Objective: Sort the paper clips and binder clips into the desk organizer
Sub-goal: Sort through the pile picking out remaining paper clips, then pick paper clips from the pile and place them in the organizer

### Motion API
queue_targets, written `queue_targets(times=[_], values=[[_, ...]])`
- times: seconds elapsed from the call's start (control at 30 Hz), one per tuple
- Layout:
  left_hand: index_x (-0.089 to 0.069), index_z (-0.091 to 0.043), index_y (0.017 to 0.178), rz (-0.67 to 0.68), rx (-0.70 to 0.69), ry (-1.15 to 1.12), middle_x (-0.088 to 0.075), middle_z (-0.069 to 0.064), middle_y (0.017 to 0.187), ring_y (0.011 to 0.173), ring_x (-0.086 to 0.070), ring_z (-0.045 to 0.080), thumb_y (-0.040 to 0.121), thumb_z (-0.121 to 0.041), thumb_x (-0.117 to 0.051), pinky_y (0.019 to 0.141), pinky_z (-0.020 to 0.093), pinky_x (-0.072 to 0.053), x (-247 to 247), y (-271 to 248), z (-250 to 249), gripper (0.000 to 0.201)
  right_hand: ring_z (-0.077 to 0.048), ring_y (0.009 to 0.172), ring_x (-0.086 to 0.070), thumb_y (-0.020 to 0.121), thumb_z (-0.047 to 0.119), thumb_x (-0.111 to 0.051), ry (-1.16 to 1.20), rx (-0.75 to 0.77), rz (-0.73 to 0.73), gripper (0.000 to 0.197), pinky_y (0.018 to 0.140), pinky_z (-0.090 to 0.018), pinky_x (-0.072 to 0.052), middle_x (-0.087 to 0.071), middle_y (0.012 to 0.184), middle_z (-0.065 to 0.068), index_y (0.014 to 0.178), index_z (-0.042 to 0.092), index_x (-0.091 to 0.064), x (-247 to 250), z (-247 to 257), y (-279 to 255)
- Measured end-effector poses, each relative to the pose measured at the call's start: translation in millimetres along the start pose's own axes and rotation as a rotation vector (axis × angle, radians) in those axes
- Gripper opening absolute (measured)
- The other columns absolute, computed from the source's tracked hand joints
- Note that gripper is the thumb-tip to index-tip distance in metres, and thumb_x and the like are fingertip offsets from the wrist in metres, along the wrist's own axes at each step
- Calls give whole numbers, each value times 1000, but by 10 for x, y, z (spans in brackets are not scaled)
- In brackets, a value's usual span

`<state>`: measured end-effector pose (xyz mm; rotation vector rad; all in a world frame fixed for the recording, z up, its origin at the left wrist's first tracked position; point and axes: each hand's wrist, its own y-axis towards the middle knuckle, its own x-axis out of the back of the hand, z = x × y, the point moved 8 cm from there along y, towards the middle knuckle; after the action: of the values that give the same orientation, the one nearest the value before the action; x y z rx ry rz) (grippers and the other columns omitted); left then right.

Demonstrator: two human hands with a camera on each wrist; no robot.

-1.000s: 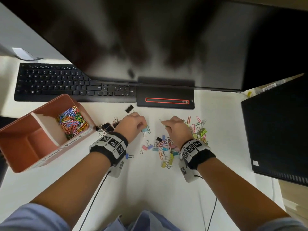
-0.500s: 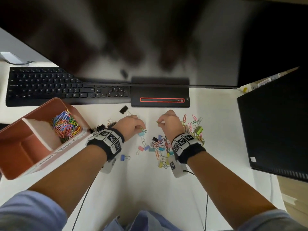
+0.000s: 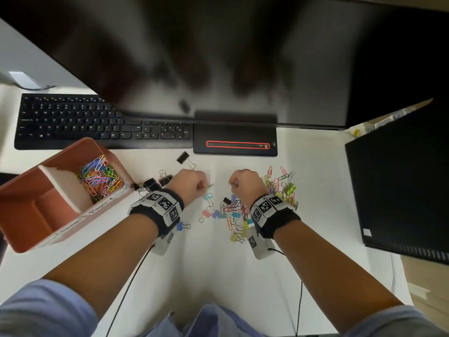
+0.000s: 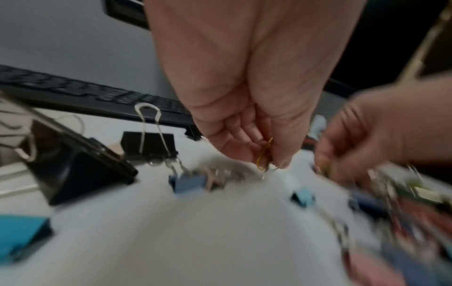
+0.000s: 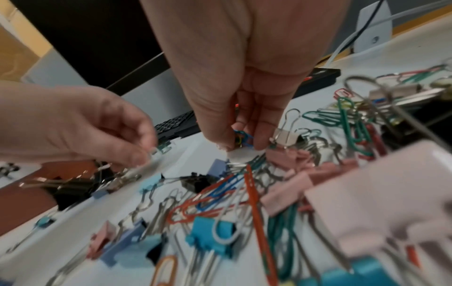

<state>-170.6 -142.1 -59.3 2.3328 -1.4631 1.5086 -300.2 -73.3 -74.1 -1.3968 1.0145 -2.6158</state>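
A person is sitting at a smooth white desk [image 3: 218,263], both forearms reaching forward, wrists wrapped in black bands carrying printed square markers. The left hand [image 3: 190,184] is curling its fingers downward and pinching a thin yellow wire paper clip [image 4: 265,154] between thumb and fingertips, just above the desk. The right hand [image 3: 245,184], near it and likewise curled, is pinching a small bundle of coloured paper clips [image 5: 242,137], blue and green wire showing between the fingertips. Beneath and beside the right hand is lying a loose pile of clips [image 3: 243,212]: looped wire paper clips in red, blue, green and pink, mixed with small folded-metal binder clips in pastel pink, blue and yellow with silver wire handles. Larger black binder clips [image 3: 155,183] are sitting beside the left wrist, and one more [image 3: 183,158] nearer the keyboard. At the left is standing a terracotta-coloured desk organizer [image 3: 31,229], rectangular with a pale inner divider; its far compartment is holding a tangle of sorted paper clips [image 3: 100,177]. A black keyboard [image 3: 97,125] and a dark glossy monitor [image 3: 218,57] are lying beyond.
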Motion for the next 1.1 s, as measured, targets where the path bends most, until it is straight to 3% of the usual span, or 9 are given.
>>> queue_targets(times=[0.13, 0.3, 0.43, 0.5, 0.6, 0.73, 0.83, 0.97, 1.1], values=[[-65, -18, 76, -324, 100, -254, -65, -2, 74, 66, -59, 11, 80, -13, -65, 65, 11, -45, 665, -303, 195, 6, -23, 96, -61, 88, 8, -52, 7, 36, -74, 22, 86, -26, -48, -61, 112, -10, 106, 9, -65, 136, 105, -56], [-64, -20, 79, -555, 256, -275, -65, -6, 76, 72, -59, 10, 79, -17, -68, 76, 26, -49, 1449, -975, 895, 6, -22, 88, -61, 85, 6, -55, 131, 316, -170, 20, 85, -31, -51, -64, 101, -10, 100, 10, -68, 252, 1183, -167], [-61, -23, 74, -566, 379, -236, -66, -3, 76, 75, -62, 18, 77, -14, -69, 81, 34, -51, 1578, -1301, 1379, 12, -23, 85, -61, 85, 9, -57, 190, 505, -110, 14, 80, -33, -51, -66, 96, -9, 95, 13, -67, 0, 2340, -254], [-64, -18, 87, -527, 386, -255, -70, 7, 90, 84, -63, 21, 82, -12, -65, 86, 34, -49, 1530, -1357, 1479, 8, -27, 86, -61, 85, 10, -58, 176, 504, -75, 17, 79, -35, -52, -66, 96, -11, 100, 13, -64, -192, 2718, -227], [-61, -13, 114, -525, 408, -220, -65, 9, 117, 107, -59, 23, 89, -8, -51, 99, 36, -44, 1539, -1458, 1528, 28, -30, 96, -62, 84, 14, -60, 153, 439, -65, 27, 85, -39, -52, -65, 106, -13, 111, 11, -58, -347, 2910, -193], [-61, -19, 110, -587, 259, -296, -65, 5, 114, 94, -62, 16, 89, -8, -49, 82, 20, -50, 1605, -1572, 1379, 27, -20, 96, -63, 87, 19, -59, 315, 518, -134, 24, 88, -31, -52, -63, 111, -7, 110, 14, -61, -266, 2706, -490], [-63, -19, 103, -563, 126, -297, -64, 2, 110, 92, -60, 15, 89, -12, -51, 82, 32, -54, 1495, -1515, 1116, 20, -9, 81, -61, 89, 15, -55, 342, 496, -163, 17, 79, -19, -51, -63, 101, 0, 103, 16, -65, -227, 2106, -769], [-64, -16, 104, -381, -4, -269, -63, -1, 100, 82, -58, 11, 90, -13, -52, 78, 23, -45, 1005, -1243, 561, 18, -10, 71, -57, 89, 13, -53, 214, 269, -205, 19, 72, -23, -48, -65, 101, -1, 103, 19, -66, -216, 858, -1002], [-65, -15, 100, -165, -160, -222, -59, -1, 91, 75, -59, 16, 87, -10, -55, 72, 21, -43, 308, -976, -52, 17, 2, 72, -48, 89, 13, -54, 145, 85, -282, 22, 67, -9, -38, -63, 102, 2, 106, 21, -66, -95, -201, -1229]])
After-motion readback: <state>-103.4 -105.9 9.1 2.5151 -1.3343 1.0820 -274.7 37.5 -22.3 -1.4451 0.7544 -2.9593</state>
